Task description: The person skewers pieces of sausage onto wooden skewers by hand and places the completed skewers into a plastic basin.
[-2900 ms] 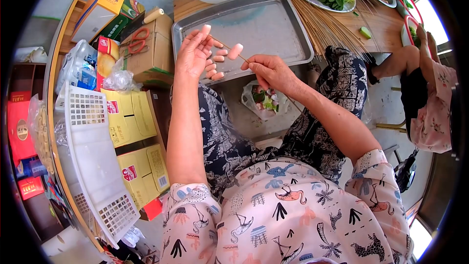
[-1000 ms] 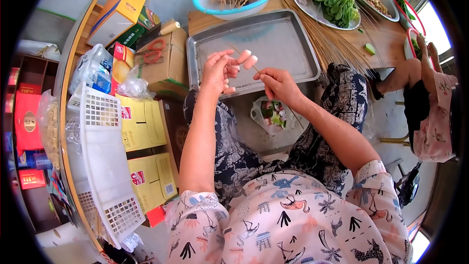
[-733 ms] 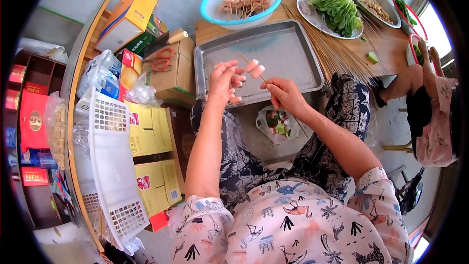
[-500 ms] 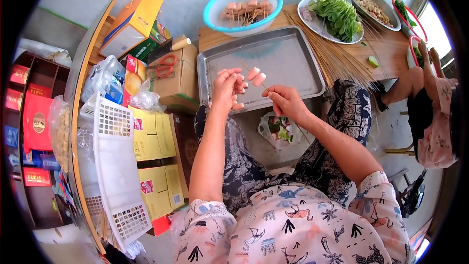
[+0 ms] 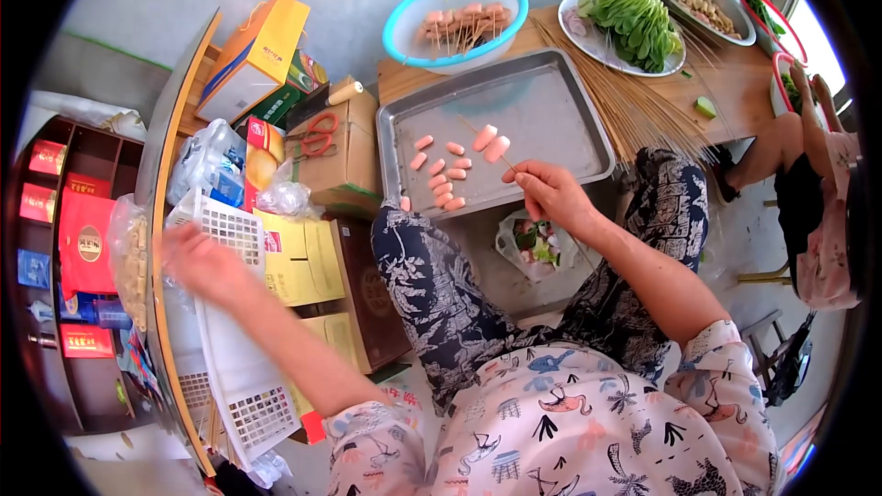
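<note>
My right hand (image 5: 551, 191) is closed on a thin bamboo skewer (image 5: 511, 165). Two pink sausage pieces (image 5: 491, 142) are threaded side by side near its upper part, above the metal tray (image 5: 602, 161). Several loose sausage pieces (image 5: 438, 181) lie in the tray's lower left corner. Far to the left, my left hand (image 5: 207, 262) is over the white plastic basket (image 5: 220, 340), near its upper end. Motion smears its fingers, so whether it holds anything is unclear.
Behind the tray stands a blue-rimmed bowl (image 5: 397, 44) of skewered sausages. Loose bamboo skewers (image 5: 634, 115) and a plate (image 5: 588, 46) of green leaves lie to the right. Scissors (image 5: 319, 133) rest on a cardboard box (image 5: 354, 161). Another person (image 5: 827, 239) sits at the right.
My left hand has moved from beside the skewer, over the tray, far left to the basket. Loose sausage pieces in the tray now show. My right hand still holds the skewer.
</note>
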{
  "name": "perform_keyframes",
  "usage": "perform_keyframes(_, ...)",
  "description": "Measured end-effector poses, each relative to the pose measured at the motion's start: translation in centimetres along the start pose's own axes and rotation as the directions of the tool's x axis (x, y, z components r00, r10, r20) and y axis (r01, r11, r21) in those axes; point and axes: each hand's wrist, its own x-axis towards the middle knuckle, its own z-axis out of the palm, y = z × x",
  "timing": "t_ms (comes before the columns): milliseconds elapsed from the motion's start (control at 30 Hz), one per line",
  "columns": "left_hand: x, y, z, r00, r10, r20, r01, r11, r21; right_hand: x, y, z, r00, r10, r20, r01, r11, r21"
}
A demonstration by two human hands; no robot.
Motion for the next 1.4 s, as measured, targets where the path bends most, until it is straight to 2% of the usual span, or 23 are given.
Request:
perform_keyframes(67, 1.8, 5.2, 1.1, 0.935, 0.354, 0.025, -0.354, 0.924, 0.141, -0.3, -0.1, -0.2, 0.999, 0.003, 0.039, -0.001, 0.999, -0.037)
perform_keyframes(100, 1.8, 6.3, 3.1, 0.942, 0.333, 0.041, -0.335, 0.931, 0.146, -0.3, 0.3, -0.3, 0.999, 0.015, 0.036, -0.015, 1.000, -0.002)
perform_keyframes(167, 0.1, 6.4, 7.2, 0.881, 0.392, -0.266, -0.357, 0.918, 0.171, -0.1, 0.7, -0.4, 1.000, 0.009, 0.013, -0.009, 1.000, 0.012)
perform_keyframes(233, -1.1, 1.8, 5.9, 0.989, 0.144, -0.037, -0.123, 0.929, 0.349, 0.2, 1.0, -0.6, 1.000, -0.024, 0.002, 0.024, 1.000, -0.018)
perform_keyframes(267, -3.8, 0.1, 8.9, 0.987, -0.121, 0.102, 0.076, 0.927, 0.368, 0.4, 1.3, -0.7, 0.998, -0.059, -0.007, 0.058, 0.998, -0.028)
perform_keyframes(300, -6.0, -2.7, 9.8, 0.897, -0.389, 0.212, 0.264, 0.853, 0.451, 0.3, 1.0, -0.8, 0.999, -0.050, -0.020, 0.049, 0.998, -0.037)
perform_keyframes(333, -8.6, -4.0, 11.9, 0.780, -0.567, 0.266, 0.404, 0.780, 0.478, 0.2, 0.8, -0.9, 0.999, -0.046, -0.022, 0.045, 0.998, -0.039)
perform_keyframes(400, -11.4, -8.9, 12.6, 0.719, -0.516, 0.466, 0.183, 0.787, 0.589, 0.2, 0.7, -1.4, 0.998, -0.027, -0.051, 0.026, 0.999, -0.032)
perform_keyframes(433, -12.2, -9.5, 13.6, 0.711, -0.522, 0.471, 0.188, 0.787, 0.588, 0.2, 0.7, -1.5, 0.997, -0.040, -0.065, 0.038, 0.999, -0.032)
perform_keyframes(500, -13.3, -10.3, 14.5, 0.676, -0.642, 0.362, 0.388, 0.728, 0.566, 0.1, 0.6, -1.7, 0.997, -0.039, -0.071, 0.038, 0.999, -0.014)
perform_keyframes(533, -13.4, -10.6, 14.5, 0.673, -0.645, 0.361, 0.388, 0.724, 0.571, 0.1, 0.6, -1.7, 0.996, -0.048, -0.069, 0.049, 0.999, 0.002)
perform_keyframes(600, -13.4, -11.4, 14.2, 0.638, -0.679, 0.365, 0.285, 0.647, 0.707, 0.0, 0.3, -1.9, 0.998, -0.029, -0.061, 0.030, 1.000, 0.009)
perform_keyframes(767, -13.4, -13.2, 11.8, 0.647, -0.683, 0.338, 0.200, 0.580, 0.790, -0.6, -0.4, -2.0, 0.998, -0.054, -0.033, 0.052, 0.997, -0.062)
perform_keyframes(833, -12.9, -12.9, 11.1, 0.830, -0.487, 0.272, 0.134, 0.648, 0.750, -0.8, -0.5, -2.1, 0.995, -0.079, -0.055, 0.077, 0.996, -0.052)
perform_keyframes(867, -12.5, -13.5, 10.3, 0.840, -0.476, 0.260, 0.165, 0.681, 0.714, -1.0, -0.6, -2.1, 0.992, -0.109, -0.068, 0.106, 0.993, -0.046)
perform_keyframes(933, -12.2, -16.6, 7.7, 0.780, -0.544, 0.311, 0.113, 0.610, 0.784, -1.1, -0.7, -2.1, 0.995, -0.080, -0.062, 0.078, 0.996, -0.036)
perform_keyframes(1000, -13.6, -17.3, 8.1, 0.618, -0.716, 0.325, -0.038, 0.386, 0.922, -0.9, -0.7, -1.8, 0.997, -0.062, -0.055, 0.061, 0.998, -0.025)
perform_keyframes(1033, -14.7, -19.4, 7.1, 0.563, -0.749, 0.349, -0.054, 0.388, 0.920, -0.8, -0.6, -1.9, 0.996, -0.069, -0.053, 0.066, 0.997, -0.043)
perform_keyframes(1067, -16.2, -21.0, 6.2, 0.560, -0.729, 0.393, -0.185, 0.353, 0.917, -0.8, -0.4, -1.9, 0.996, -0.073, -0.055, 0.069, 0.996, -0.063)
perform_keyframes(1100, -17.1, -21.3, 6.5, 0.507, -0.771, 0.385, -0.212, 0.321, 0.923, -0.8, -0.4, -2.0, 0.996, -0.069, -0.059, 0.065, 0.996, -0.068)
perform_keyframes(1200, -19.6, -21.7, 7.7, 0.445, -0.872, 0.205, -0.356, 0.038, 0.934, -0.6, 0.2, -1.6, 0.995, -0.076, -0.059, 0.073, 0.996, -0.049)
perform_keyframes(1300, -21.4, -21.8, 8.1, 0.469, -0.867, 0.168, -0.425, -0.056, 0.903, -0.1, 0.5, -1.4, 0.998, -0.034, -0.043, 0.031, 0.997, -0.075)
perform_keyframes(1400, -22.0, -22.5, 8.3, 0.431, -0.887, 0.163, -0.487, -0.077, 0.870, -0.1, 0.4, -1.2, 0.999, -0.035, -0.020, 0.034, 0.997, -0.076)
